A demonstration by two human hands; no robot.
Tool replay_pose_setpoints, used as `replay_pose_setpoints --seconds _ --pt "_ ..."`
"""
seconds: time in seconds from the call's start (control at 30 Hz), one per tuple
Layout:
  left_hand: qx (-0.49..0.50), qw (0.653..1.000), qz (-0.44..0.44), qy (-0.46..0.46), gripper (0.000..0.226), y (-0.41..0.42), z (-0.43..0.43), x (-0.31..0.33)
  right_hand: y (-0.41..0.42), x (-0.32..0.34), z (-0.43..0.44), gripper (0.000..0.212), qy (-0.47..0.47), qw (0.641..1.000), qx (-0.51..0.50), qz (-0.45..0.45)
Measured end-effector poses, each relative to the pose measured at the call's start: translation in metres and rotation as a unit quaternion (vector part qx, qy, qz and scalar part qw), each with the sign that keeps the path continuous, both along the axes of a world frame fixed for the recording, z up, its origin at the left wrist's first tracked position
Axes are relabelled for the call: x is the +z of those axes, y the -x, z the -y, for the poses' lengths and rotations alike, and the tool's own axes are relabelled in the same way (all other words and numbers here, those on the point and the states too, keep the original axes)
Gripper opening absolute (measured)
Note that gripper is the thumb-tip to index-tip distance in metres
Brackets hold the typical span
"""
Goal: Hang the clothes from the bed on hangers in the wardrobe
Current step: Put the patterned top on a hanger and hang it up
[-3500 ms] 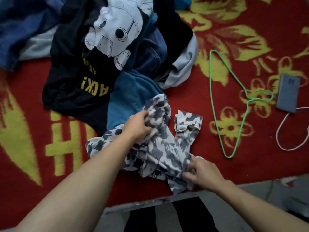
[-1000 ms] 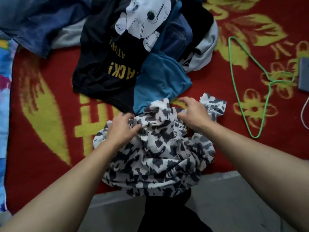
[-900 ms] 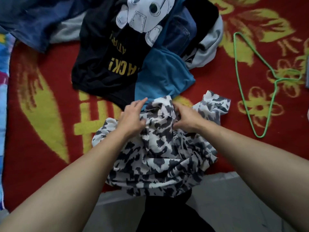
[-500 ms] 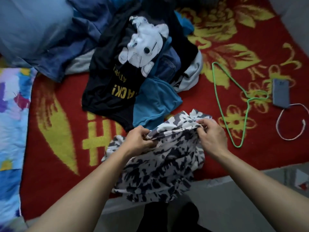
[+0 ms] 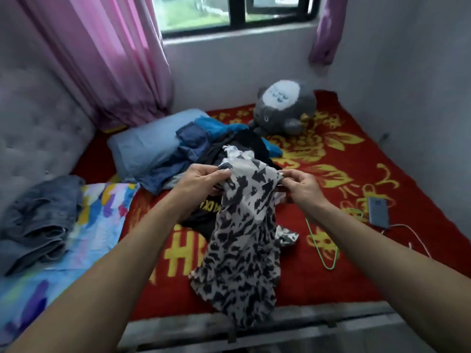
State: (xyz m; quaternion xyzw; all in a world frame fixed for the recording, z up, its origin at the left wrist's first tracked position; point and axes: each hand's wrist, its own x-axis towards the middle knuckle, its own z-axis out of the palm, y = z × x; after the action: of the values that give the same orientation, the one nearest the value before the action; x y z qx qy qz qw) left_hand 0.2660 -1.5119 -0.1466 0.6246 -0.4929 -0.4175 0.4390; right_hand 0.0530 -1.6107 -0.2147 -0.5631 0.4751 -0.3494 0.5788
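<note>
shirt: black-and-white patterned, lifted, hanging over the bed's near edge.
left hand: pinches the shirt's top edge.
right hand: pinches the same top edge at its other end.
hanger: green, flat on the bed toward the right edge, partly behind the right forearm.
clothes pile: middle of the bed.

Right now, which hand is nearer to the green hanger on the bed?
Right. The green hanger lies just below and right of the right hand; the left hand is farther left, with the camouflage-print garment they both pinch hanging between.
</note>
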Motion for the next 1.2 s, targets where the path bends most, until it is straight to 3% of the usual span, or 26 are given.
replay_pose_setpoints --seconds 0.1,0.23,0.43,0.57,0.63,0.7,0.8,0.87,0.93,1.0,1.1,1.2 --pt "0.042 0.996 0.008 0.078 0.02 0.016 -0.028 0.058 0.013 0.045 -0.023 0.022 0.031 0.999 0.03 -0.029" --pt "0.06 0.988 0.042 0.135 0.026 0.035 -0.062 0.125 0.028 0.098 -0.068 0.01 0.104 0.991 0.049 -0.071" --pt "0.069 0.969 0.168 0.165 0.04 0.059 -0.105 0.208 0.035 0.174 -0.145 0.012 0.202 0.97 0.137 0.005" --pt "0.034 0.955 0.234 0.182 0.033 0.077 -0.134 0.254 0.024 0.197 -0.183 0.042 0.242 0.949 0.173 -0.106" --pt "0.021 0.941 0.274 0.196 0.026 0.076 -0.15 0.266 0.014 0.203 -0.201 0.037 0.262 0.945 0.146 -0.129" --pt "0.052 0.917 0.329 0.219 0.017 0.064 -0.169 0.272 0.009 0.208 -0.217 0.031 0.236 0.964 0.116 -0.038" --pt "0.121 0.895 0.352 0.244 0.011 0.033 -0.206 0.268 0.017 0.222 -0.237 0.034 0.108 0.983 0.086 0.118" --pt "0.129 0.893 0.357 0.244 0.01 0.016 -0.231 0.261 0.024 0.233 -0.251 0.028 0.008 0.979 0.091 0.18" --pt "0.139 0.899 0.344 0.232 0.024 0.007 -0.248 0.248 0.026 0.243 -0.264 0.023 -0.024 0.975 0.094 0.198" --pt "0.151 0.924 0.28 0.211 0.034 0.005 -0.26 0.236 0.022 0.251 -0.268 0.021 0.008 0.981 0.055 0.186" --pt "0.142 0.952 0.211 0.17 0.032 0.005 -0.263 0.22 0.018 0.265 -0.267 0.024 0.135 0.987 -0.047 0.075" --pt "0.066 0.97 0.182 0.149 0.014 0.007 -0.264 0.213 0.024 0.284 -0.27 0.04 0.3 0.952 0.036 -0.047"
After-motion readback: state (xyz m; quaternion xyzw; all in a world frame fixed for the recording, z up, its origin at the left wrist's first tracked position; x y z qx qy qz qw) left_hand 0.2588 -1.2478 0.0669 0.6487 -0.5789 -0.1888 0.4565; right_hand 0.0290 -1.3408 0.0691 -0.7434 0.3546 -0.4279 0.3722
